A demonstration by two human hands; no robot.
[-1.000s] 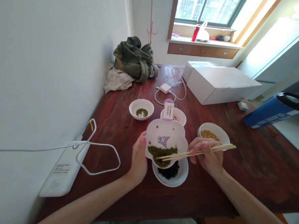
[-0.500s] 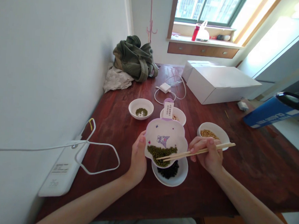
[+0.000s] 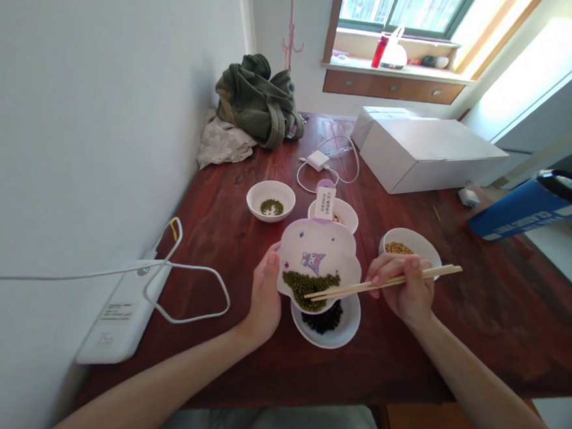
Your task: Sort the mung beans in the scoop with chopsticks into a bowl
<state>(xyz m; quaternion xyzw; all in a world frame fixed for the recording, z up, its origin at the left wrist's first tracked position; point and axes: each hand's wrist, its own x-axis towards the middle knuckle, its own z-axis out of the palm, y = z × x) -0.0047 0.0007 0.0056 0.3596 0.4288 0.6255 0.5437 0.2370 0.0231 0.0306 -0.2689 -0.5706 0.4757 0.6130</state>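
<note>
My left hand [image 3: 266, 298] grips the left edge of a white flower-shaped dish [image 3: 320, 246] with a purple rim. Green beans [image 3: 305, 288] lie in its lower part. My right hand [image 3: 405, 288] holds a pair of wooden chopsticks [image 3: 359, 287], whose tips touch the green beans. Partly under the dish is a white bowl [image 3: 339, 338] of dark beans [image 3: 325, 318]. Farther back, one bowl [image 3: 258, 196] holds some green beans, and another [image 3: 347, 212] is partly hidden behind the dish. A bowl [image 3: 425, 247] of yellow beans [image 3: 398, 248] stands behind my right hand.
A white power strip [image 3: 119, 317] with a looping cable lies at the left by the wall. Behind the bowls are a white charger [image 3: 318, 160], a green bag [image 3: 259, 101] and a white box [image 3: 427, 152]. A blue bottle [image 3: 521, 208] is at the right.
The chopstick tips have shifted slightly within the green beans, and my right hand has moved a little to the right. The whole view has shifted slightly. Both hands keep their holds.
</note>
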